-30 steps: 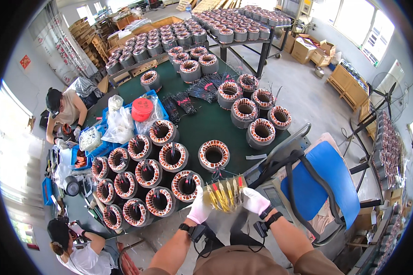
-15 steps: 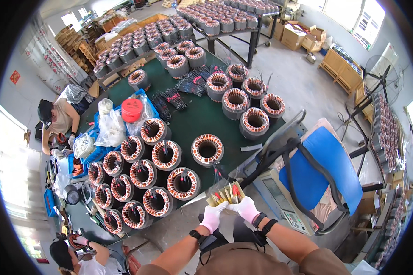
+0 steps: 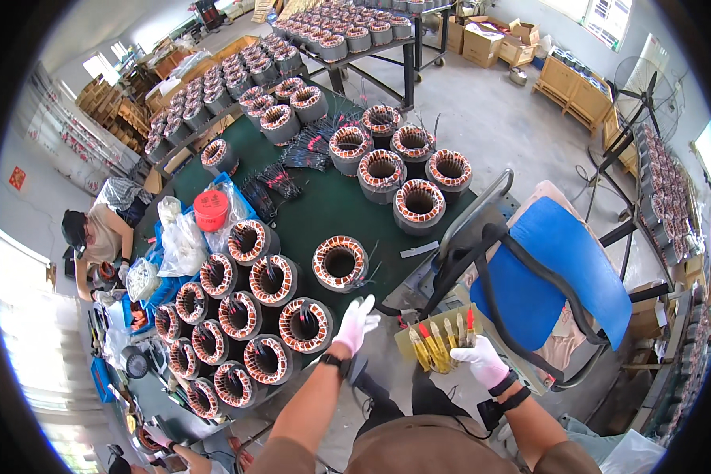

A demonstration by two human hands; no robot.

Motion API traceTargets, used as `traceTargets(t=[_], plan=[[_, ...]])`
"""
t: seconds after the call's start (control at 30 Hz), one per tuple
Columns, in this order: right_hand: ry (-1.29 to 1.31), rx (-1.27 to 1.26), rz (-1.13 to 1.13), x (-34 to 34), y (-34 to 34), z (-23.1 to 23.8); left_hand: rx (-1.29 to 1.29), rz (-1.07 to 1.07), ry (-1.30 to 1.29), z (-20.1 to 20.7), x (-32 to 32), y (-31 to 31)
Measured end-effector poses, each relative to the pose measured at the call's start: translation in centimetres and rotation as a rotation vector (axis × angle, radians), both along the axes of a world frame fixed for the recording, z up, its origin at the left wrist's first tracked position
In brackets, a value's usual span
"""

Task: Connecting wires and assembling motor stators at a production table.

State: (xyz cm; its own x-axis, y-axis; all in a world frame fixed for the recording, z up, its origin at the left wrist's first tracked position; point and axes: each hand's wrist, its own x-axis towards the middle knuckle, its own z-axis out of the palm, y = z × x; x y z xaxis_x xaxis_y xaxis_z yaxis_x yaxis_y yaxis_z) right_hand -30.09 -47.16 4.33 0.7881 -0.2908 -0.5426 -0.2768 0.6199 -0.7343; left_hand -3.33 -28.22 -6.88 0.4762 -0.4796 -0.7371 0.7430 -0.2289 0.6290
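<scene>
Right hand (image 3: 484, 361), lower center-right of frame, grips the edge of a clip panel (image 3: 437, 347) with yellow-wired clips, some red-tipped, pointing up. Left hand (image 3: 358, 322), center, has nothing in it, fingers spread wide, just below a lone stator (image 3: 340, 282) and apart from it. Lone stator stands upright on the green table (image 3: 312, 207), leads loose outside its lower-right side. No lead clearly seen in the clips; too small to be sure.

Progress, judging by layout: stator group (image 3: 238, 314) at lower left looks further along, dark leads tucked into most bores. Lone stator looks unfinished, leads not tucked. Six stators (image 3: 381, 192), upper center-right, have a few wires sticking up; likely still left, though their status can't be confirmed.
</scene>
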Motion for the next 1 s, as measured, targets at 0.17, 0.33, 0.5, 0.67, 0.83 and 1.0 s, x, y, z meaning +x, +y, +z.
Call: traceTargets(t=[0.17, 0.33, 0.5, 0.67, 0.83, 1.0], plan=[[-0.092, -0.093, 0.209, 1.6, -1.4, 2.8, 0.136, 0.058, -0.325, -1.1, 2.1, -2.3], [-0.133, -0.024, 0.295, 2.2, -5.5, 1.7, -0.052, -0.457, -0.334, 11.8, -2.2, -5.5], [-0.190, -0.024, 0.704, 5.9, -7.5, 4.4, -0.370, -0.370, -0.416, 18.0, -4.9, -7.2], [-0.260, 0.025, 0.583, 6.2, -9.0, 2.8, -0.404, -0.235, -0.137, 14.2, 3.3, -0.5], [-0.132, -0.045, 0.525, 6.4, -9.9, 3.6, 0.734, -0.491, -1.279, 13.8, 13.2, -1.4], [-0.082, -0.028, 0.462, 6.9, -10.1, 0.6, 0.785, -1.040, -1.406, 9.5, 18.5, -6.0]])
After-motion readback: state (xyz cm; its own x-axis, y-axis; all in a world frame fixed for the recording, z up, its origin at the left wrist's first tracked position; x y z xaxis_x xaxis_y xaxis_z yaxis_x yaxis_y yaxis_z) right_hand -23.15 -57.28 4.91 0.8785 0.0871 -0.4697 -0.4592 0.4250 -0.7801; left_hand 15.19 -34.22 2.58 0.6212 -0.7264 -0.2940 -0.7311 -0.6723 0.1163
